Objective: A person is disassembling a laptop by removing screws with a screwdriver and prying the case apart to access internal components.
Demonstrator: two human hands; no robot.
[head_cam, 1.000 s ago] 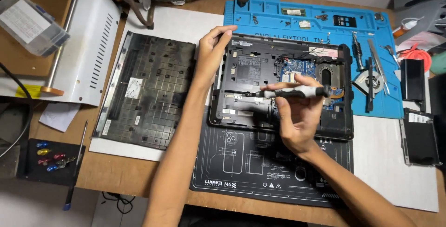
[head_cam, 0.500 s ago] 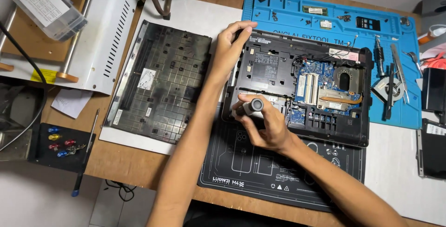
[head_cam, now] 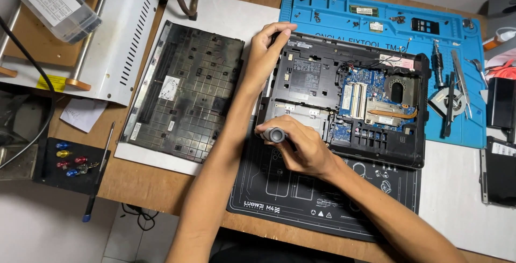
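Your right hand [head_cam: 301, 147] was closed around a grey screwdriver [head_cam: 276, 135], fingers wrapped tight on the handle, with its round end cap turned up toward the camera; the tip was hidden under your fist, so I could not tell whether it sat in a screw head. It stood at the near left corner of the opened laptop base [head_cam: 344, 101], which lay partly on the black work mat [head_cam: 301, 198] and partly on the blue repair mat [head_cam: 376, 23]. Your left hand [head_cam: 266, 53] was pressed on the far left corner of the base, fingers curled over the edge, holding it steady and pinching nothing. The risk I saw was mostly at the hidden tip: if the driver was tilted or not well seated, it could have slipped out and scratched the plastic frame or damaged the screw head. A slip to the right could have reached the blue circuit board [head_cam: 357, 99] and the copper heat pipe [head_cam: 392, 113], which lay open and unprotected. If your left hand had relaxed, the base could have turned on the mats under the twisting force. The removed bottom cover [head_cam: 183, 91] lay just to the left, near your left forearm, and an elbow movement could have pushed it. Small loose screws [head_cam: 317, 16] on the blue mat could also have rolled away if the base moved.
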